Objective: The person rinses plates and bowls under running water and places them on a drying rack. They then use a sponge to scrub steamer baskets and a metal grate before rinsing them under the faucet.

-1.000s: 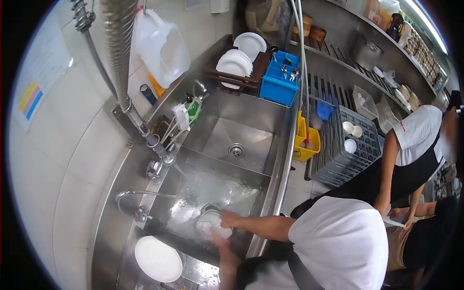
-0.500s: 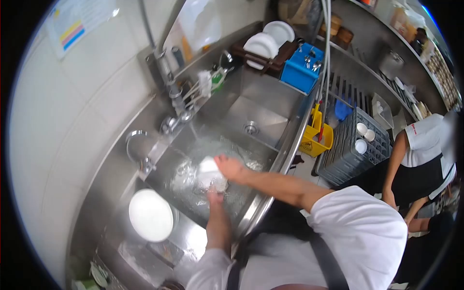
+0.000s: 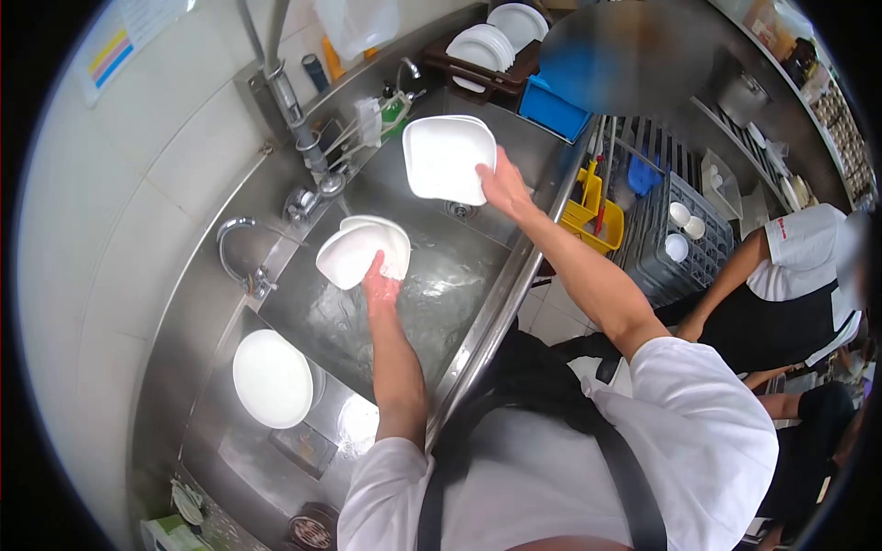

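Over the water-filled sink basin [image 3: 450, 321], my left hand [image 3: 379, 286] grips white plates [image 3: 354, 257], at least two of them fanned apart, with the thumb on top. My right hand [image 3: 503, 186] is closed on the right edge of squarish white plates [image 3: 448, 156]; a second rim shows behind the top one. These are held up above the far basin, partly covering its drain [image 3: 460, 210]. Both hands' other fingers are hidden beneath the plates. A stack of round white plates [image 3: 273, 378] stands on the steel counter at the left.
A curved tap [image 3: 241, 243] and a spray pipe [image 3: 299, 119] rise along the wall side. At the back are a brown rack [image 3: 469, 81] of white plates and a blue bin [image 3: 554, 110]. A co-worker [image 3: 790, 266] stands at the right near grey glass racks [image 3: 684, 243].
Both hands have come up out of the water with white plates. My right hand has moved away toward the far basin, while the left has risen over the near one.
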Tool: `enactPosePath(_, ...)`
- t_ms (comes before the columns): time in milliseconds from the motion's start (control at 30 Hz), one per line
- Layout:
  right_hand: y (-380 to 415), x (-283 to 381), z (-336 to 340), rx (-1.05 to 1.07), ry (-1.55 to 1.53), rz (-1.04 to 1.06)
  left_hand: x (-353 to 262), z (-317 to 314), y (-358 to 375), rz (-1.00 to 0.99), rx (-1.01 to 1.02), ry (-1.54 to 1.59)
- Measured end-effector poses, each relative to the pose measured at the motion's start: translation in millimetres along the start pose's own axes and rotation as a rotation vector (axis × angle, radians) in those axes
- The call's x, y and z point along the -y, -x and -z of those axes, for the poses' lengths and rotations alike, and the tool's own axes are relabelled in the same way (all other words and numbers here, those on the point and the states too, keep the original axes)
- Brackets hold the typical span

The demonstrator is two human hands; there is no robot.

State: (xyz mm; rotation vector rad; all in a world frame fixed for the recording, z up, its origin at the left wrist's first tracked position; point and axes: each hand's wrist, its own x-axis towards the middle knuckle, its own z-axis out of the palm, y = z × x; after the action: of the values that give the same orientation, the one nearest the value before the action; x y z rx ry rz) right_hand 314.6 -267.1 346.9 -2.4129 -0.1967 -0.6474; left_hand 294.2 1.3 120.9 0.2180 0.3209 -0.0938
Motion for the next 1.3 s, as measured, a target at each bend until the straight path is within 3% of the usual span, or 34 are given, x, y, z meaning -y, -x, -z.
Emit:
enactPosePath(67,-6,-24,-3,0.376,-0.711,-0.593,-2,-16,5,-0.152,-0.049,-0.237)
enactPosePath(133,1,-39,-7,0.345,-1.055,-0.760,-1,-28,6,-0.268,-0.054,-0.412)
enactPosePath(200,-6,-71,2,0.294,-1.297,-0.812,2,-46,-2,-0.225,-0.085,-0.591)
enactPosePath(267,12,-75,0,0.405,-1.433,-0.807,-14,-32,34,-0.295,-0.084,-0.678)
enactPosePath(333,-31,-140,18,0.364,-1.655,-0.736,16,-101,12,-0.263,-0.149,-0.775)
enactPosePath(400,-62,-183,46,0.364,-1.684,-0.701,48,-137,0,-0.224,-0.215,-0.762)
enactPosePath(467,-72,-190,82,0.370,-1.583,-0.758,67,-163,17,-0.220,-0.170,-0.736)
enactPosePath(567,-110,-255,140,0.451,-1.525,-0.776,100,-213,-2,-0.189,-0.318,-0.786)
enactPosePath(633,-124,-290,191,0.360,-1.504,-0.942,106,-230,-2,-0.109,-0.328,-0.843)
enactPosePath(700,-146,-320,256,0.254,-1.416,-0.972,106,-242,-2,-0.103,-0.351,-0.903)
enactPosePath(733,-177,-350,284,0.056,-1.328,-1.027,118,-256,-17,-0.097,-0.375,-0.964)
enactPosePath(767,-208,-360,328,0.067,-1.091,-1.026,126,-263,-26,-0.147,-0.405,-1.068)
enactPosePath(800,-230,-396,350,0.054,-1.040,-1.017,130,-268,-30,-0.150,-0.410,-1.064)
enactPosePath(867,-284,-442,386,-0.115,-0.820,-0.823,135,-277,-34,-0.231,-0.433,-1.372)
enactPosePath(900,-317,-447,400,-0.209,-0.707,-0.716,140,-279,-41,-0.236,-0.445,-1.366)
enactPosePath(1000,-422,-526,422,-0.364,-0.432,-0.672,154,-280,-51,-0.287,-0.510,-1.497)
enactPosePath(1100,-521,-560,408,-0.508,-0.229,-0.697,175,-289,-61,-0.288,-0.499,-1.581)
enactPosePath(1133,-542,-563,400,-0.496,-0.242,-0.686,178,-297,-64,-0.276,-0.454,-1.602)
enactPosePath(1233,-586,-568,370,-0.380,0.335,-0.708,186,-314,-47,-0.278,-0.431,-1.645)
enactPosePath(1300,-611,-579,348,-0.375,0.371,-0.667,188,-320,-37,-0.289,-0.461,-1.668)
